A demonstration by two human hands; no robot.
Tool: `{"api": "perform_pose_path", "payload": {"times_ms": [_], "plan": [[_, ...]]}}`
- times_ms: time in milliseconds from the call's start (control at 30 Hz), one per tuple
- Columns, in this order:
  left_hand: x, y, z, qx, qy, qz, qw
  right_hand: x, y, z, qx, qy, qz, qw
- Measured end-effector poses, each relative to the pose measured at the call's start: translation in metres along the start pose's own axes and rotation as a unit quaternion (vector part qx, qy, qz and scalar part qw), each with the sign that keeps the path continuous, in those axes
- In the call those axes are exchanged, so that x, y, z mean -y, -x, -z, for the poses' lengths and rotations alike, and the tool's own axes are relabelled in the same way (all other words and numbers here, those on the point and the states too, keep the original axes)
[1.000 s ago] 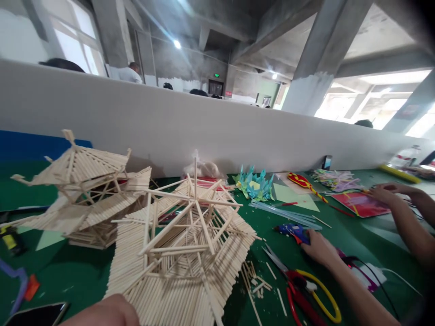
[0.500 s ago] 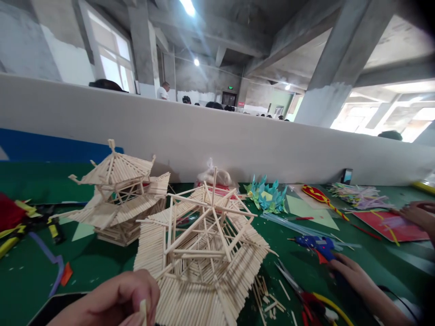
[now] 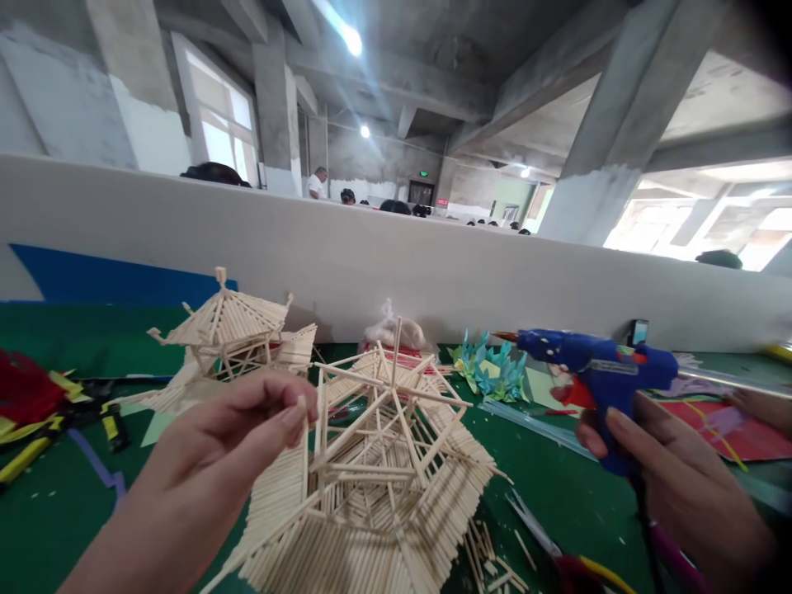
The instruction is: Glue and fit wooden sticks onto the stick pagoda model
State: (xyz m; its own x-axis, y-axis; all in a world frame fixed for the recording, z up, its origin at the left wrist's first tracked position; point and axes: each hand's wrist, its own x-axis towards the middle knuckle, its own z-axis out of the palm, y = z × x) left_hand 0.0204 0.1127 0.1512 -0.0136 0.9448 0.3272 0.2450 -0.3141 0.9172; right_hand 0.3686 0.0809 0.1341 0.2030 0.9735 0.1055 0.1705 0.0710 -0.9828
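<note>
Far left: small roofed pagoda of pale wooden sticks [image 3: 228,322] on green bench [image 3: 55,536], partly behind left hand [image 3: 210,462]. Pinches short pale wooden stick piece [image 3: 302,404] there between thumb and fingers, mostly hidden. Mid-bench: larger pavilion of pale wooden sticks [image 3: 365,553], with upright central spike, upper roof only bare ribs. Contact with its left side: can't tell. Low, to its right: scissors with red and yellow handles [image 3: 535,524], unheld. Further right: blue pistol-shaped glue gun [image 3: 610,375], gripped in right hand [image 3: 681,478], lifted clear of bench, nozzle pointing left, well apart from stick piece. Looks like gluing step, just before application; glue on piece not visible. Calls next for bringing nozzle and piece together, small bead, then prompt, steady seating, likely on pavilion.
</note>
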Motion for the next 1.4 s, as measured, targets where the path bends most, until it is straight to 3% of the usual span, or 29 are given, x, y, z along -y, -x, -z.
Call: {"api": "perform_pose_path", "payload": {"times_ms": [67,200,467,800,1033,1400], "plan": [[-0.004,-0.013,-0.003,0.040,-0.003,-0.014,0.999,0.012,-0.003,-0.021,0.014,0.061,0.083,0.995],[-0.010,-0.038,-0.016,0.099,-0.033,-0.027,0.994,0.019,-0.006,-0.048,0.012,0.188,0.221,0.957],[-0.008,-0.070,-0.041,0.153,-0.026,-0.053,0.987,0.018,-0.014,-0.068,-0.008,0.276,0.293,0.915],[0.003,-0.076,-0.051,0.182,0.015,-0.051,0.982,0.014,-0.018,-0.088,-0.062,0.271,0.305,0.911],[0.009,-0.076,-0.054,0.194,0.025,-0.038,0.980,0.014,-0.020,-0.088,-0.061,0.271,0.323,0.904],[0.010,-0.074,-0.055,0.187,0.020,-0.023,0.982,0.004,-0.021,-0.086,-0.061,0.290,0.296,0.908]]}}
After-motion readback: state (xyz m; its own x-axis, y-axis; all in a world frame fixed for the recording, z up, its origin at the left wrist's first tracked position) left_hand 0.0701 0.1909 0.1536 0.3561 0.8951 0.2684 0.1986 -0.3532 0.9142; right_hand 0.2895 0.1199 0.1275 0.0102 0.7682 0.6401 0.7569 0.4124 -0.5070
